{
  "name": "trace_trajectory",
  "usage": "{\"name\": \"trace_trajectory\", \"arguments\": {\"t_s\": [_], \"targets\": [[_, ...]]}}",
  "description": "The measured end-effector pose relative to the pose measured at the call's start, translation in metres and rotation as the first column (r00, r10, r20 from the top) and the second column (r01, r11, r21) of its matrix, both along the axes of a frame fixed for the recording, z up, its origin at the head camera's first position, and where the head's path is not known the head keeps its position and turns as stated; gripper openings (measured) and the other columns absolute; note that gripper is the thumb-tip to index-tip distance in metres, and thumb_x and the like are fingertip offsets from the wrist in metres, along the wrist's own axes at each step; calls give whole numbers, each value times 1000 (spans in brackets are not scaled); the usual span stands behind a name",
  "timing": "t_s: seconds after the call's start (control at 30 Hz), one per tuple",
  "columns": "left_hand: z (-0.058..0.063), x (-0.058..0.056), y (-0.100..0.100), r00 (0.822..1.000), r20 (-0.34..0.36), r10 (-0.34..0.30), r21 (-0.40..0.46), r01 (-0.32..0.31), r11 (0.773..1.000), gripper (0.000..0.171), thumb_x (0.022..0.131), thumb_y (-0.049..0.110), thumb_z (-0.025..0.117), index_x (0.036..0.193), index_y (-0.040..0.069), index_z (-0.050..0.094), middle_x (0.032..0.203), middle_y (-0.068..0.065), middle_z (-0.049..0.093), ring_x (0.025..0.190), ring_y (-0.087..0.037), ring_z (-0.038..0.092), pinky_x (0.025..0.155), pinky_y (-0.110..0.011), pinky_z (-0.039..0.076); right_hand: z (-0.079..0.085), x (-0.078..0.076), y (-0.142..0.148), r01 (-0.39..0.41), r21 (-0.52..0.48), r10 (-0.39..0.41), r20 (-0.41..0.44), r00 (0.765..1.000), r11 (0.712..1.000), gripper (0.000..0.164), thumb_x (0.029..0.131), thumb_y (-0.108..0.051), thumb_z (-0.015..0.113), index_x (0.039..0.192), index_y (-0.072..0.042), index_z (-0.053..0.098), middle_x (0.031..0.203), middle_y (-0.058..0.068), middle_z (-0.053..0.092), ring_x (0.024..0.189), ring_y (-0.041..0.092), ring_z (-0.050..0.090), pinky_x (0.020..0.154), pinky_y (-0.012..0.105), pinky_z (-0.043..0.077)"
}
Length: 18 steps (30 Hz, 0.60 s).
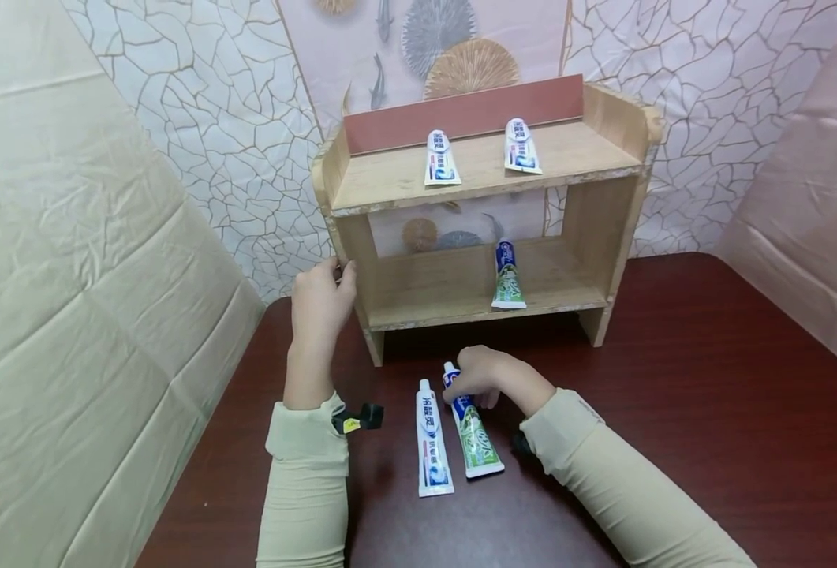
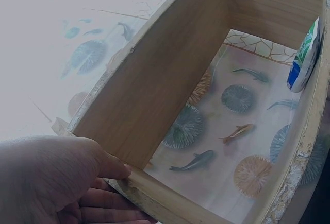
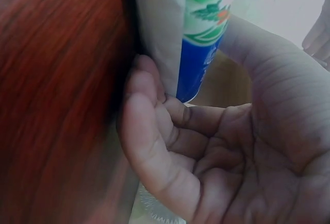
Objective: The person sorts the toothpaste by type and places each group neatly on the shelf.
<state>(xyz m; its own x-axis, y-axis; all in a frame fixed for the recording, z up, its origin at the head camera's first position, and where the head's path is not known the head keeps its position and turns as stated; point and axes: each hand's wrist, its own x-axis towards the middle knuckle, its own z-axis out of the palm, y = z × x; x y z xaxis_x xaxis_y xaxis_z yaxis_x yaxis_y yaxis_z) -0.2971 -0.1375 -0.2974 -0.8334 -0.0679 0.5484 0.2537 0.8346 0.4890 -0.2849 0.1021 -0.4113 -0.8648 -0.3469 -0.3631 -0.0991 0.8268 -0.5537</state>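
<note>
My left hand [image 1: 319, 296] grips the left side panel of a small two-tier wooden shelf [image 1: 418, 288]; in the left wrist view its thumb lies on the panel's edge. Lower down, my right hand [image 1: 489, 375] holds a blue and green toothpaste tube [image 1: 478, 442] near its capped end, thumb on one side and fingers on the other. The right wrist view shows the fingers curled against the tube's pale underside, close to the dark red tabletop. Beside it lies a white toothpaste tube [image 1: 432, 450], cap toward the shelf.
Two white toothpaste tubes, a left one [image 1: 441, 162] and a right one [image 1: 521, 150], lie on the upper tier. Another blue and green tube [image 1: 508, 276] lies on the lower tier. Patterned cloth [image 1: 702, 102] hangs behind the table [image 1: 709, 394].
</note>
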Motion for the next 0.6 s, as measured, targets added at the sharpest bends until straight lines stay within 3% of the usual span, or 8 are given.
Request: {"name": "trace_trajectory", "arguments": {"t_s": [0.27, 0.6], "targets": [[-1, 0, 0, 1000, -6, 6, -1, -6, 1000, 32, 101, 29, 56, 100, 1, 73, 102, -19, 75, 103, -39, 69, 86, -48, 55, 2, -2, 3, 19, -6, -19, -16, 1000, 1000, 32, 82, -25, 81, 91, -2, 61, 80, 12, 66, 57, 23, 69, 52, 34, 58], [0, 0, 0, 1000, -12, 1, 4, -1, 1000, 32, 101, 28, 57, 102, 0, 73, 103, -19, 74, 104, -39, 69, 87, -48, 55, 12, -2, 8, -31, -10, 31, -3, 1000, 999, 26, 84, -23, 78, 88, -3, 62, 78, 12, 67, 56, 24, 69, 54, 34, 58]]}}
